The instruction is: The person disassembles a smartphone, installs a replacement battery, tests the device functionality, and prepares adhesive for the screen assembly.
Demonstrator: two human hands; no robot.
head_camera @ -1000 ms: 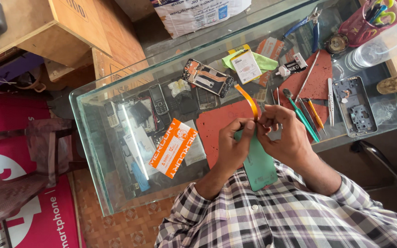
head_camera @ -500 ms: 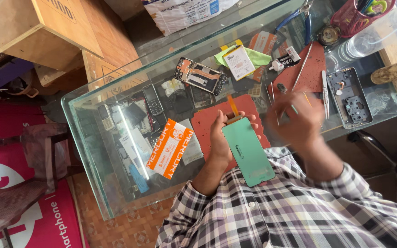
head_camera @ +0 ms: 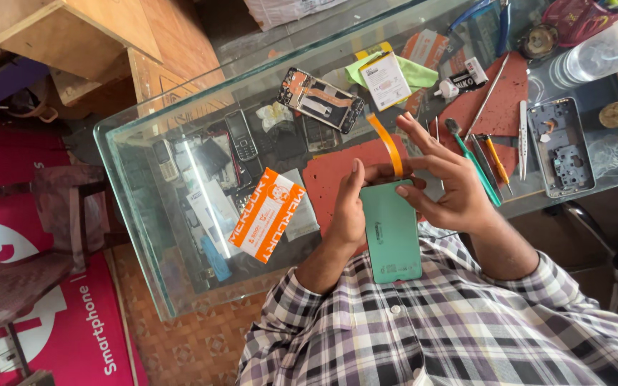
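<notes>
The green phone (head_camera: 391, 230) sits at the frame's centre, back up, above the glass counter (head_camera: 144, 186). Your left hand (head_camera: 347, 207) grips its edge to steady it; your right hand (head_camera: 443, 187) pinches the orange ribbon (head_camera: 386, 143).

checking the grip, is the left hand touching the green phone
Touching. The head view shows the left hand wrapped along the left edge of the green phone, thumb at its top corner, no gap between them.

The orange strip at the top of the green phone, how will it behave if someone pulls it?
The orange strip curves upward from the green phone, so it is probably floppy. It looks thin, so likely light and easily torn. The right hand touches it near its base.
</notes>
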